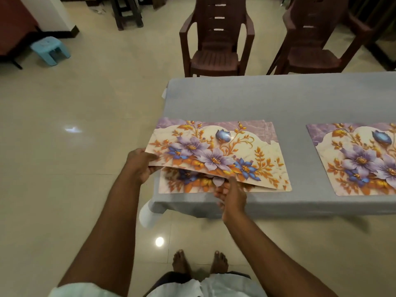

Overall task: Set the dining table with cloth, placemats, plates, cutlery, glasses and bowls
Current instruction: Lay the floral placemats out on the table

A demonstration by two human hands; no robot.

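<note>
A grey-blue cloth [257,97] covers the dining table. At its near left corner lies a stack of floral placemats. My left hand [139,163] grips the left edge of the top placemat [216,153] and lifts that side off the one below. The lower placemat [182,183] shows in the gap. My right hand [230,194] is at the stack's front edge, with its fingertips under the raised mat; how they lie is hidden. Another floral placemat [360,159] lies flat on the cloth to the right, partly out of frame.
Two dark brown plastic chairs [216,39] [315,37] stand behind the table's far edge. A light blue stool [50,50] sits on the tiled floor at the far left. My bare feet [199,262] stand close to the table's near edge.
</note>
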